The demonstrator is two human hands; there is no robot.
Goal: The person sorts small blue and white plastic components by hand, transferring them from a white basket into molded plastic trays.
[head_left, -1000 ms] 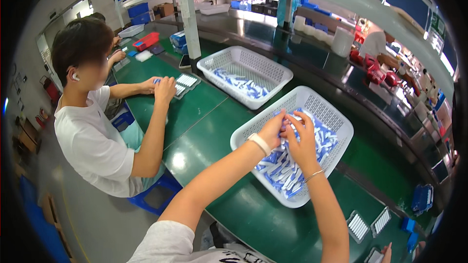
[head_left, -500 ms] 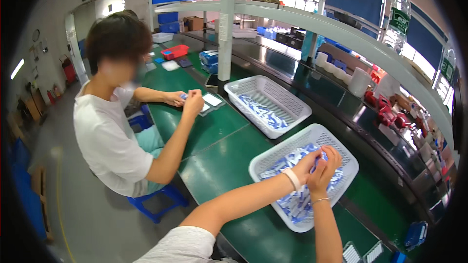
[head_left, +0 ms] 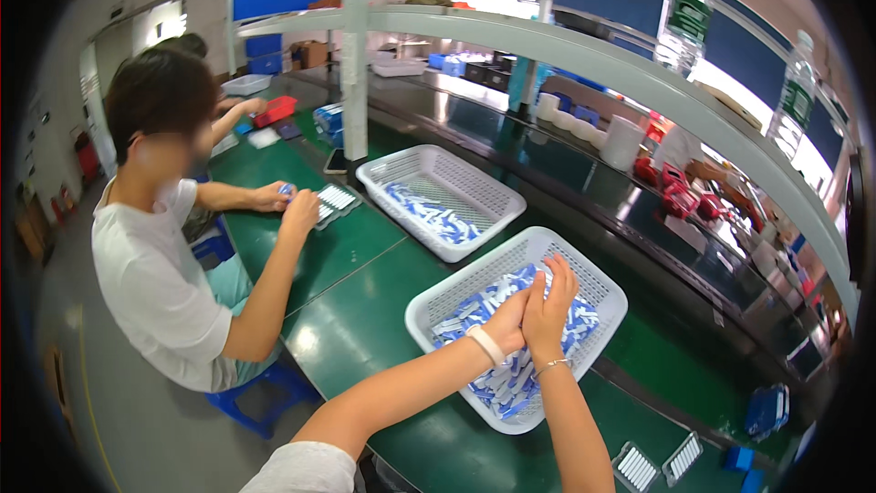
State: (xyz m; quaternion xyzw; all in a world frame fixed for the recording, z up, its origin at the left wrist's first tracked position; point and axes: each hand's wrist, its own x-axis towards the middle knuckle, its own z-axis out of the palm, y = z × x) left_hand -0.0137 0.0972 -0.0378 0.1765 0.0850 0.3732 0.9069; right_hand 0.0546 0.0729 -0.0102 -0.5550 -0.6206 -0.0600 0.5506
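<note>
Over a white perforated plastic basket [head_left: 606, 297], my left hand [head_left: 507, 321] and my right hand [head_left: 549, 312] are pressed against each other. Small blue-and-white stick-like pieces [head_left: 463, 318] lie heaped in the basket below them. My right hand's fingers extend upward side by side, cupped toward the left. Most of the left fingers are hidden behind the right hand, and whatever lies between the palms cannot be made out. A white band circles my left wrist, and a thin bracelet my right.
A second white basket [head_left: 507, 198] with similar pieces stands beyond. At left a seated co-worker [head_left: 164, 283] handles a small piece beside a slotted tray [head_left: 338, 204]. Two filled trays [head_left: 636, 467] lie near right. Bottles [head_left: 684, 23] stand on the overhead shelf [head_left: 584, 46].
The view has swung rightward, shifting the scene left. My hands stay together over the basket, and the right fingers have straightened. Blue glimpsed between my hands before is now hidden.
</note>
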